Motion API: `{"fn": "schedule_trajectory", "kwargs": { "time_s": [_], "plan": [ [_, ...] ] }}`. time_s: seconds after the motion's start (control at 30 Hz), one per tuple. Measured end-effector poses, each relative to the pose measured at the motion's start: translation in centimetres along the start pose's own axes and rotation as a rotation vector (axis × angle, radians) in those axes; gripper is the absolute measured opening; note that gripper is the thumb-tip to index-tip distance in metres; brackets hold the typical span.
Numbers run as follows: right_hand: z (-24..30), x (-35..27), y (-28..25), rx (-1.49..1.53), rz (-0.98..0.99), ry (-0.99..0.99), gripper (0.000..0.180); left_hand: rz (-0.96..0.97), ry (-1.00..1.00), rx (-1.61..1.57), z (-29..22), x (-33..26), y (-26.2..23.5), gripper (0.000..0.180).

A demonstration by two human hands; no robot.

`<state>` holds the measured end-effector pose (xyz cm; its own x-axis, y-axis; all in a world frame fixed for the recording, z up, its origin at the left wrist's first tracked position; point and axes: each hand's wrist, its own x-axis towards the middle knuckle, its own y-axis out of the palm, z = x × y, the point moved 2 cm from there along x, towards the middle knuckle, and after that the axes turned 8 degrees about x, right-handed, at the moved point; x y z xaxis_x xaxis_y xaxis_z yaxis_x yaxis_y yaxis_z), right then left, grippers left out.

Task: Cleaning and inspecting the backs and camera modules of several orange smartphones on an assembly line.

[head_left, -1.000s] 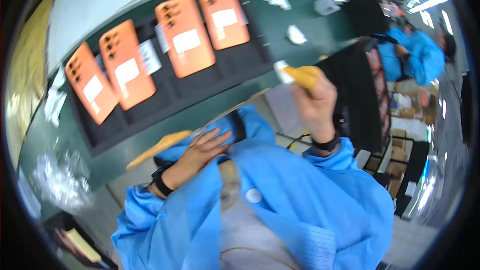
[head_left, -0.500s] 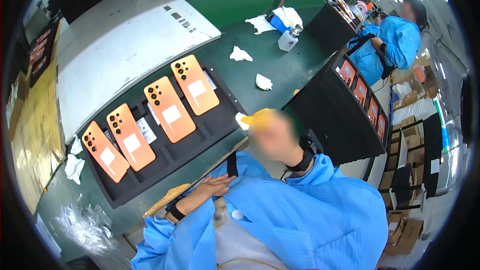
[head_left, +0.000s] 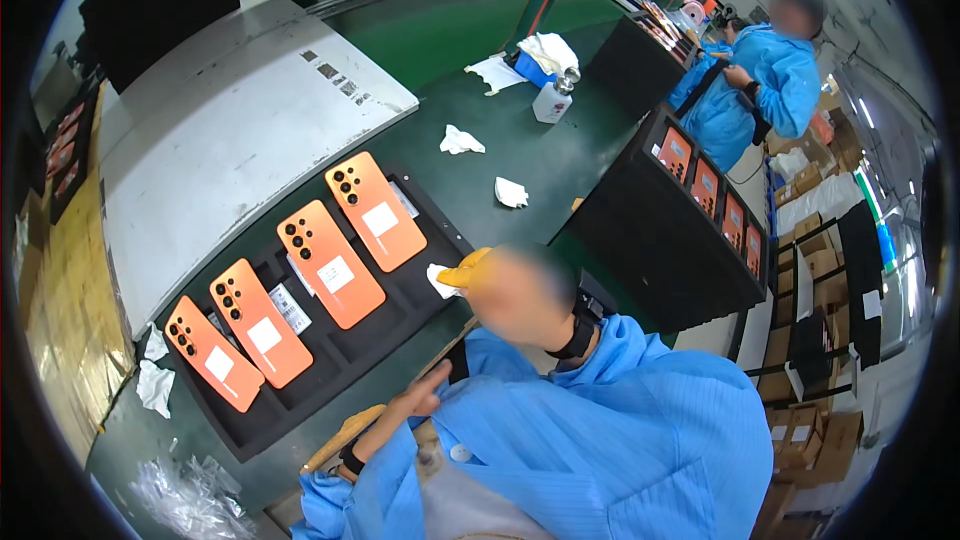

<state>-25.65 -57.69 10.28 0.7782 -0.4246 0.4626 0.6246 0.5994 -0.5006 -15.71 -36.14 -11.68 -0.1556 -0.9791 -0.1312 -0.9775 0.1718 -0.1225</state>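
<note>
Several orange phones (head_left: 352, 302) lie in a row, backs up, in a black tray (head_left: 340, 370) on the green bench. Each back has a cluster of dark lenses and a white square sticker. At the tray's near right corner my right hand (head_left: 525, 300) pinches a white cloth (head_left: 441, 281) in fingers with yellow covers. Most of that hand is blurred. My left hand (head_left: 420, 398) lies against the front of my blue jacket, its fingers stretched out and nothing visible in them. It is apart from the phones.
A white board (head_left: 250, 90) lies beyond the tray. White scraps (head_left: 462, 140) and a small white bottle (head_left: 553, 100) are on the bench. Clear plastic film (head_left: 190, 495) is piled at lower left. Stacked black trays (head_left: 650, 225) stand right; a person in blue (head_left: 770, 90) is behind them.
My view has shifted, so the tray appears lower. The right hand has moved left and nearer with the cloth. My left hand has turned from lying flat, its fingers now angled upward.
</note>
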Motion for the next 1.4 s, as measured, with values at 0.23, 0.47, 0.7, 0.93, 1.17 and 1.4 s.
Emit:
{"fn": "schedule_trajectory", "kwargs": {
  "time_s": [0.23,0.47,0.7,0.93,1.17,1.4],
  "plan": [
    [0.0,0.3,0.4,0.019,0.005,0.015,0.030,-0.100,0.046,-0.121,-7.6,-1.2,-1.3,0.048],
    [1.3,0.9,2.0,0.067,0.061,0.008,0.029,0.084,-0.058,-0.091,-14.0,-2.8,-4.1,0.043],
    [1.1,1.2,1.7,-0.103,0.062,-0.047,0.025,-0.756,0.795,0.649,-27.6,-6.6,-9.4,0.030],
    [1.0,2.6,3.5,0.019,0.119,0.034,0.024,-1.495,1.023,1.233,-30.9,-8.0,-7.7,0.021],
    [2.5,4.5,6.7,0.110,0.203,0.036,0.027,-1.313,0.831,0.980,-32.3,-10.1,-7.7,0.026],
    [6.1,9.8,14.1,0.159,0.301,-0.266,0.032,-1.174,0.367,1.102,-25.7,-10.2,-9.9,0.024]
  ]
}}
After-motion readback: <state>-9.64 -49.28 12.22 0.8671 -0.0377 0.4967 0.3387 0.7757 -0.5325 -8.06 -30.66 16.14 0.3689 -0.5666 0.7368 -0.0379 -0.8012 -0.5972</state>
